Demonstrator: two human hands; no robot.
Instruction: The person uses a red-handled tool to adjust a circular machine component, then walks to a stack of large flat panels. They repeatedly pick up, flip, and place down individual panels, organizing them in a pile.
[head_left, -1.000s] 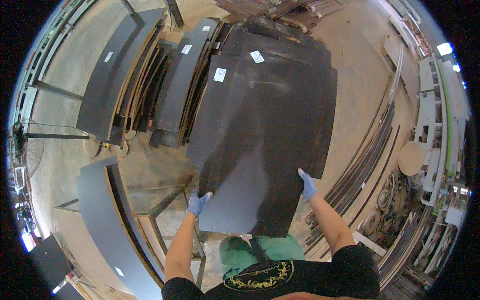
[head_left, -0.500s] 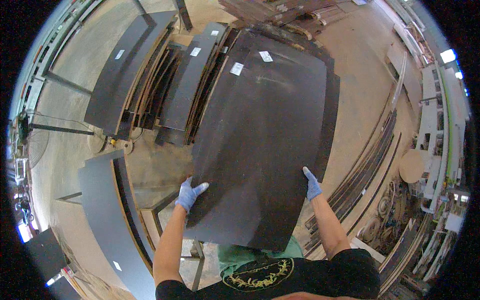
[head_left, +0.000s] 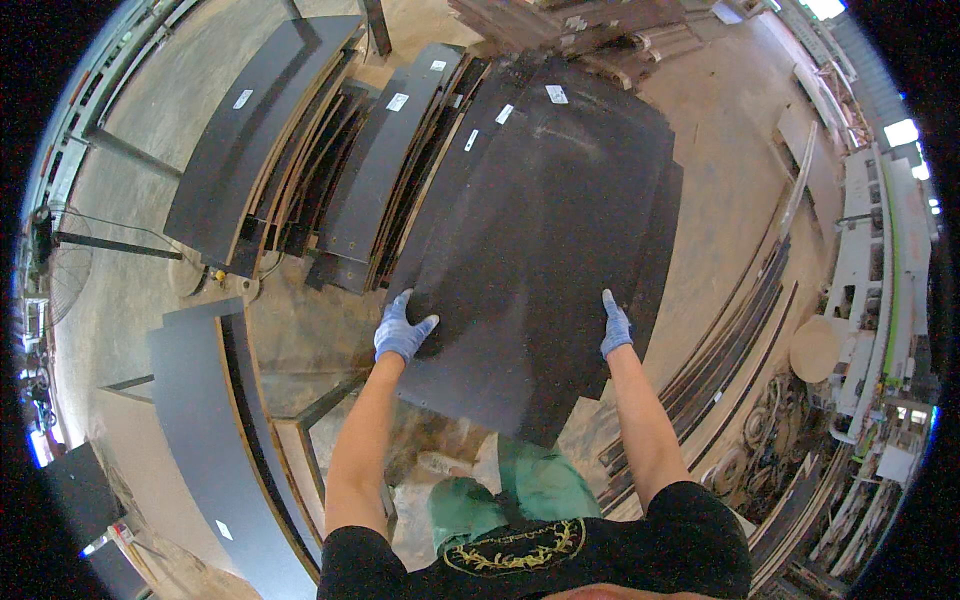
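Observation:
A large dark brown board (head_left: pixel 515 260) lies in front of me over other dark boards, whose edges show at its far and right sides. My left hand (head_left: pixel 403 330), in a blue glove, grips its left edge with the thumb on top. On the right edge, my right hand (head_left: pixel 616 327), also gloved, holds on with its thumb over the top face. The fingers beneath the board are hidden. Its near end is tilted, with one corner close to my green trousers (head_left: pixel 545 482). White labels (head_left: pixel 556 94) show near the far end.
Stacks of narrower dark boards (head_left: pixel 385 150) stand at the left and far left. A grey panel (head_left: pixel 205 400) lies near left beside a metal frame (head_left: pixel 335 400). Long dark strips (head_left: pixel 735 345) lie on the floor at right, near a pile of coiled parts (head_left: pixel 745 455).
Both hands have moved forward, away from my body, pushing the board with them. Its near end has drawn back from my waist, and more of my trousers shows. The labels appear shifted.

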